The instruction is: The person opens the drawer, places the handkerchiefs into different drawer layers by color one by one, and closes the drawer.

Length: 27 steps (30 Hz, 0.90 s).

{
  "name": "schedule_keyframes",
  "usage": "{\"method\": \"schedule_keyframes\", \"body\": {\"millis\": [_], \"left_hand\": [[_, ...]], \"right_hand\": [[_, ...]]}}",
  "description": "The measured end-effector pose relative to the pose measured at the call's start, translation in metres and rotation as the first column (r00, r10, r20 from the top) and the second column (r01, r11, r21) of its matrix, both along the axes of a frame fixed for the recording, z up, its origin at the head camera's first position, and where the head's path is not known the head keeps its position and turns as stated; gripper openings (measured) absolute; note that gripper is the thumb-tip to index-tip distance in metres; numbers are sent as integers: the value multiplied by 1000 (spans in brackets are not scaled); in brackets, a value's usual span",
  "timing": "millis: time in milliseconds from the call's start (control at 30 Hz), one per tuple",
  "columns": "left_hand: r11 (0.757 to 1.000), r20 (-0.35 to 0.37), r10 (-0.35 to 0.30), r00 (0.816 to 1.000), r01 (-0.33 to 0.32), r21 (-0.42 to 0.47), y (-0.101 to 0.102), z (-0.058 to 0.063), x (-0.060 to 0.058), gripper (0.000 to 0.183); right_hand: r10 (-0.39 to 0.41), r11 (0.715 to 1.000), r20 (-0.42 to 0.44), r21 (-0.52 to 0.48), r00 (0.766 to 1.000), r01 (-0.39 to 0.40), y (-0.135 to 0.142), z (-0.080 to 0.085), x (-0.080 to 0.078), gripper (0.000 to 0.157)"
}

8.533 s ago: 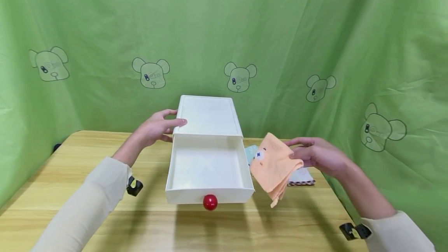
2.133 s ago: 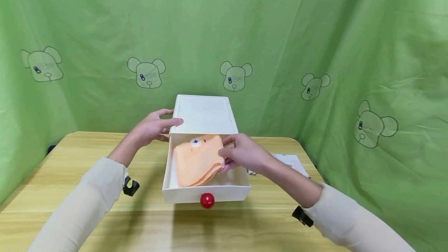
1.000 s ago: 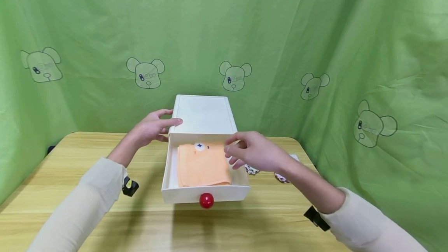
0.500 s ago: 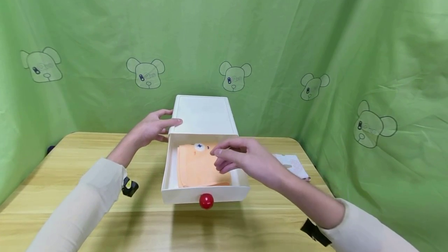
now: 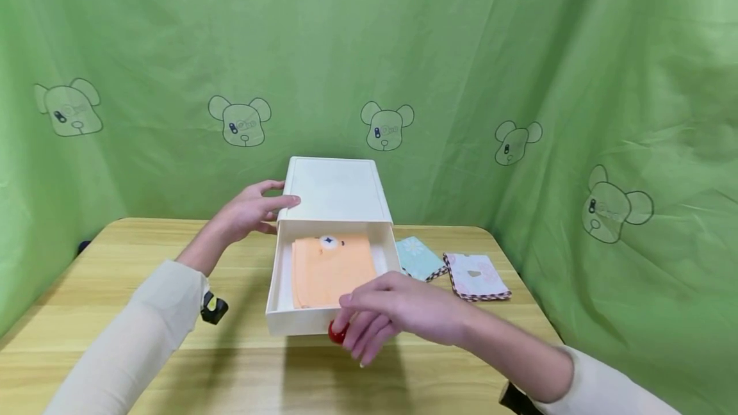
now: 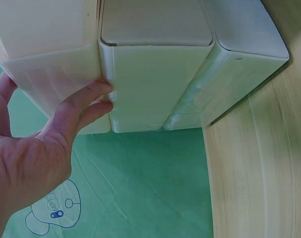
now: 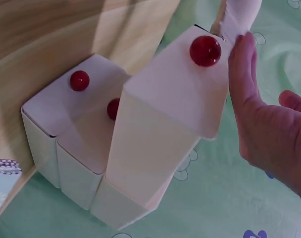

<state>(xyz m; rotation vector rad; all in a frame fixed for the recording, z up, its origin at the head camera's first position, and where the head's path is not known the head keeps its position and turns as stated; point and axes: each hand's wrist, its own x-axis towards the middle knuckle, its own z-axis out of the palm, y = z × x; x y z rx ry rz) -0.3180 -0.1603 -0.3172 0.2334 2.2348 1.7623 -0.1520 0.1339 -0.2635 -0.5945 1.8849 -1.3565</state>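
Observation:
A white stacked drawer cabinet (image 5: 340, 189) stands on the table, its top drawer (image 5: 302, 323) pulled out. Inside that drawer lies a folded orange handkerchief (image 5: 331, 274) with a bear face. My left hand (image 5: 246, 211) holds the cabinet's upper left edge, thumb on top and fingers against the side. My right hand (image 5: 412, 311) hovers at the drawer's front right corner, fingers loosely bent and holding nothing. It partly covers the red ball knob (image 5: 336, 337) in the head view. In the right wrist view, the knob (image 7: 205, 50) sits just beside the fingertips, apparently apart from them.
Right of the cabinet lie a folded light-blue handkerchief (image 5: 421, 257) and a white-pink one (image 5: 476, 275) with checked edging. Two lower drawers with red knobs (image 7: 79, 80) are closed. A green curtain (image 5: 323, 50) hangs behind the wooden table (image 5: 144, 261).
My right hand put the orange handkerchief into the drawer, let go, and moved down toward the knob. The two other handkerchiefs are uncovered. My left hand has stayed on the cabinet.

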Motion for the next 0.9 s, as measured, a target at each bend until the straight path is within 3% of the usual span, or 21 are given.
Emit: {"method": "schedule_keyframes", "body": {"millis": [200, 367, 667, 900], "left_hand": [[1000, -3, 3, 1000, -3, -3, 0, -2, -1, 91], [1000, -2, -1, 1000, 1, 0, 0, -1, -1, 92], [1000, 4, 3, 1000, -3, -1, 1, -1, -2, 92], [1000, 9, 5, 1000, -5, -4, 0, -1, -2, 92]], "right_hand": [[35, 993, 94, 106, 995, -45, 2, -12, 5, 52], [0, 988, 187, 151, 982, -28, 4, -29, 7, 57], [-33, 998, 253, 64, 967, 17, 4, -48, 3, 58], [-64, 996, 359, -39, 931, 83, 2, -52, 2, 56]]}}
